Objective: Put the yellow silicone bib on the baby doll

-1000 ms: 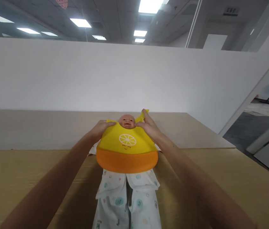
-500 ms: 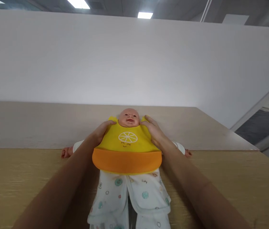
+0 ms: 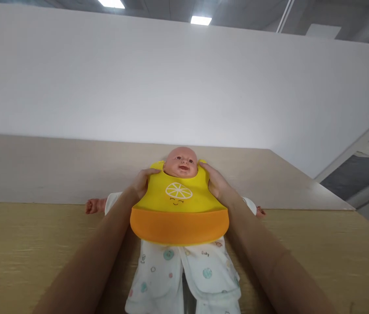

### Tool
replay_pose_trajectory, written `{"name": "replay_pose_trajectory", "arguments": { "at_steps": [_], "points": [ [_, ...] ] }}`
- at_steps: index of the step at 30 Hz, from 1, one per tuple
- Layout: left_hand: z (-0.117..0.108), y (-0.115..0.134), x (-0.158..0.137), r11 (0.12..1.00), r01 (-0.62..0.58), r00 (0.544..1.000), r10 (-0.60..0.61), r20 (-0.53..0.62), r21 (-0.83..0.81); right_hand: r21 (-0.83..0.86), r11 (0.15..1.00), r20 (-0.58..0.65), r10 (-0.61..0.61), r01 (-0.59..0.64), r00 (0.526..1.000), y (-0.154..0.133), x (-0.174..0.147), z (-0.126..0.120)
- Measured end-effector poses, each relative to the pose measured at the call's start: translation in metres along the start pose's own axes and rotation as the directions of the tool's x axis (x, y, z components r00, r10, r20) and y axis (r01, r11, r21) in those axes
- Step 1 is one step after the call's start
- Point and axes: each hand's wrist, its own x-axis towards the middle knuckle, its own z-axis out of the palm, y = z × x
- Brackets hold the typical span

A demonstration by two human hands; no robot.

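Note:
A baby doll (image 3: 181, 162) lies on its back in white printed clothes (image 3: 161, 279), arms spread to both sides. Over its chest rests a yellow bib (image 3: 150, 198) with a lemon-slice print and an orange catch pocket (image 3: 179, 226) along the bottom. My left hand (image 3: 143, 181) grips the bib's left edge near the neck, thumb on top. At the opposite edge, my right hand (image 3: 215, 181) holds the bib's upper right side by the strap. Fingers of both hands are partly hidden beneath the bib. Behind the doll's neck, the strap ends are out of sight.
The doll lies across a wooden table (image 3: 34, 244) and a paler board surface (image 3: 40, 170) behind it. A white partition (image 3: 184, 83) rises at the back. To the right, beyond the table's edge, grey floor (image 3: 351, 174) shows.
The view has shifted slightly, so doll and bib appear a little lower and further right. My right hand's fingers have closed in around the bib's upper edge.

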Motion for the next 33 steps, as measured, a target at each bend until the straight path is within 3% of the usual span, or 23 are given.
{"name": "replay_pose_trajectory", "arguments": {
  "at_steps": [6, 11, 16, 20, 23, 26, 33],
  "points": [
    [-0.001, -0.002, -0.002, 0.99, -0.092, 0.995, 0.097, 0.037, -0.106, 0.044, 0.999, -0.037, 0.003, -0.001, 0.999, 0.001, 0.006, -0.001],
    [0.003, -0.001, -0.008, 0.986, -0.059, 0.996, 0.069, 0.061, -0.158, 0.014, 0.997, -0.071, 0.07, -0.07, 0.995, 0.0, 0.011, -0.002],
    [0.004, -0.001, -0.008, 0.984, -0.097, 0.992, 0.108, 0.07, -0.15, -0.152, 0.975, -0.051, 0.155, -0.161, 0.987, -0.003, 0.014, 0.003],
    [0.005, -0.001, -0.006, 0.969, -0.165, 0.975, 0.188, 0.115, -0.183, -0.23, 0.945, 0.042, 0.248, -0.233, 0.968, 0.001, 0.019, 0.005],
    [0.005, -0.002, -0.005, 0.968, -0.179, 0.973, 0.201, 0.115, -0.175, -0.212, 0.958, 0.105, 0.218, -0.192, 0.97, 0.007, 0.026, 0.002],
    [0.004, -0.003, -0.003, 0.983, -0.127, 0.986, 0.14, 0.094, -0.132, -0.215, 0.968, 0.16, 0.166, -0.13, 0.973, 0.013, 0.033, 0.0],
    [0.0, -0.003, -0.003, 0.996, -0.07, 0.995, 0.074, 0.068, -0.058, -0.286, 0.958, 0.144, 0.035, 0.008, 0.989, 0.018, 0.037, 0.002]
  ]
}}
